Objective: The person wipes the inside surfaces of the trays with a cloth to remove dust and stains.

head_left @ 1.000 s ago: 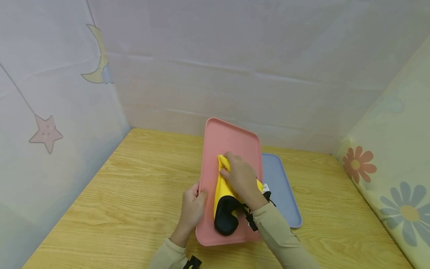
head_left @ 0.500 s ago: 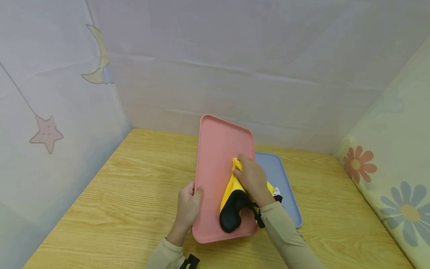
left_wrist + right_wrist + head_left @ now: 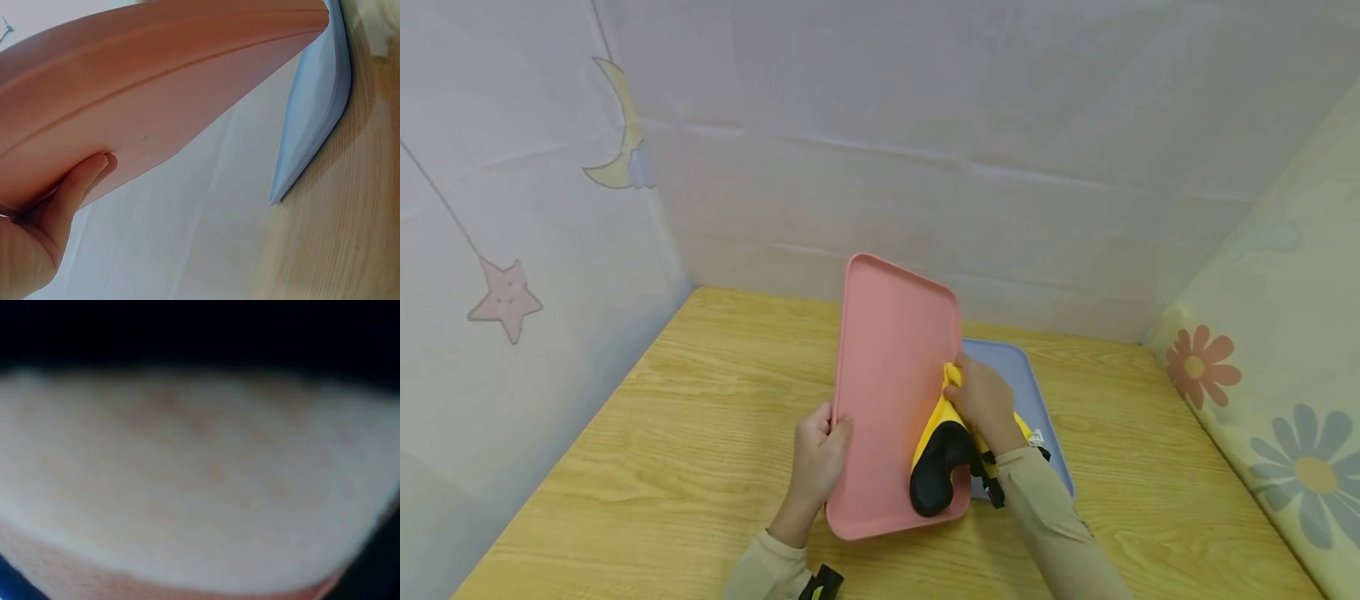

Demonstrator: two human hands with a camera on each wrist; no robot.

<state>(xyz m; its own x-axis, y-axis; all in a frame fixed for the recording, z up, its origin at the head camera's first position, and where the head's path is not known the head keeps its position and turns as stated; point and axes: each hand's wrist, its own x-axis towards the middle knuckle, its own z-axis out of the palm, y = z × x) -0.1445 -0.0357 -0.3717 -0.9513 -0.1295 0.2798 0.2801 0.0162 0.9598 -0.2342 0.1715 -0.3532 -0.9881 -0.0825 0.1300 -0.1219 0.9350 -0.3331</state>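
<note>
My left hand grips the left edge of a pink tray, which is tilted up off the table with its inner face toward me. In the left wrist view, a finger of the left hand lies along the tray's surface. At the tray's right side, my right hand pinches a soft yellow and black cloth item by its yellow top. Its rounded black part hangs in front of the tray, and a white tag shows beyond the wrist. The right wrist view is blurred and blocked.
A light blue tray lies on the wooden table, partly behind the pink tray and right arm. Patterned cloth walls stand at the back and both sides.
My right hand has moved right across the pink tray, taking the yellow and black cloth item to its right edge. The left hand and pink tray have shifted slightly left.
</note>
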